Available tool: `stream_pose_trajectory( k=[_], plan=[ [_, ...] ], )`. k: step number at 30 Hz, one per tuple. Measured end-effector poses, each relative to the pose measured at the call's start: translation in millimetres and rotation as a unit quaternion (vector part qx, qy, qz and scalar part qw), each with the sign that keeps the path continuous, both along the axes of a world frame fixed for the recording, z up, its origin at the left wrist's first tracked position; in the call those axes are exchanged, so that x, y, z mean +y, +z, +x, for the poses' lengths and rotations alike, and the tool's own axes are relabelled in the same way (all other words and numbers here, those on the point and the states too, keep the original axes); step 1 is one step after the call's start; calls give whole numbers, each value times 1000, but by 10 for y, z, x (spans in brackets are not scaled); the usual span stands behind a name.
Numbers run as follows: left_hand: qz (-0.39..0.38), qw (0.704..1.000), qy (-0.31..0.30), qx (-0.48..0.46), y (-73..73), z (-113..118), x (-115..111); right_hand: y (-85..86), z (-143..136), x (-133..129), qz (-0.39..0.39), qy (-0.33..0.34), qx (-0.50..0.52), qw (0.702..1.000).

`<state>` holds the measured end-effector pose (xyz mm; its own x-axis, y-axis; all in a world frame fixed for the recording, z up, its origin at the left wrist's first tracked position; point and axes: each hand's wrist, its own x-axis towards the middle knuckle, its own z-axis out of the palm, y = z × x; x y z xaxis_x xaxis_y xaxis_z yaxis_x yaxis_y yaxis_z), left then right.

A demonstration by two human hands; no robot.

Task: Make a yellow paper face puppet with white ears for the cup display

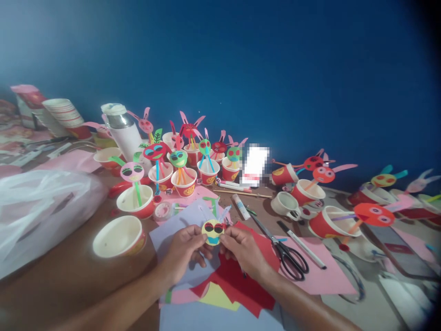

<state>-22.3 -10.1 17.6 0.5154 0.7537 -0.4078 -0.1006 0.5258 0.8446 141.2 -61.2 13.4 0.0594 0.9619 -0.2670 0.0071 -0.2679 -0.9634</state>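
Between my two hands is a round yellow paper face (213, 232) with dark red-rimmed eyes, a blue mouth and pale ears on top. My left hand (190, 248) pinches its left edge between thumb and fingers. On the opposite edge, my right hand (241, 247) grips it the same way. Below lie red paper (246, 282), a lavender sheet (165, 230) and a yellow paper scrap (218, 296). Black-handled scissors (292, 259) rest right of my right hand, beside a marker (306, 248) on pink paper.
Paper cups with paper animal faces, such as a pink one (132, 172), line the back. A bare paper cup (119, 236) stands left, near a white plastic bag (44, 216). A glue stick (241, 207), a small mug (285, 204) and a flask (122, 131) are also there.
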Motion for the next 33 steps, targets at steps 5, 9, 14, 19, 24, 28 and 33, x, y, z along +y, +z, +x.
stream_pose_trajectory(
  k=[5,9,14,19,24,28,33],
  plan=[
    [4,1000,3,5,2,4,-16,13,-7,-5,3,-6,4,1000],
    [4,1000,1,8,-2,-4,-27,21,-2,-11,6,-7,3,1000],
    [2,1000,-5,10,4,-13,-38,23,-3,-8,10,-7,-3,1000],
    [2,1000,-11,11,6,-20,-39,30,12,-13,16,2,-7,1000],
    [4,999,-27,16,30,-14,-38,15,23,-31,24,11,-4,1000],
    [10,999,-32,20,36,12,-43,-7,-9,-63,25,28,1,999],
    [20,999,1,44,17,33,-51,28,-6,-88,21,56,2,998]
  ],
)
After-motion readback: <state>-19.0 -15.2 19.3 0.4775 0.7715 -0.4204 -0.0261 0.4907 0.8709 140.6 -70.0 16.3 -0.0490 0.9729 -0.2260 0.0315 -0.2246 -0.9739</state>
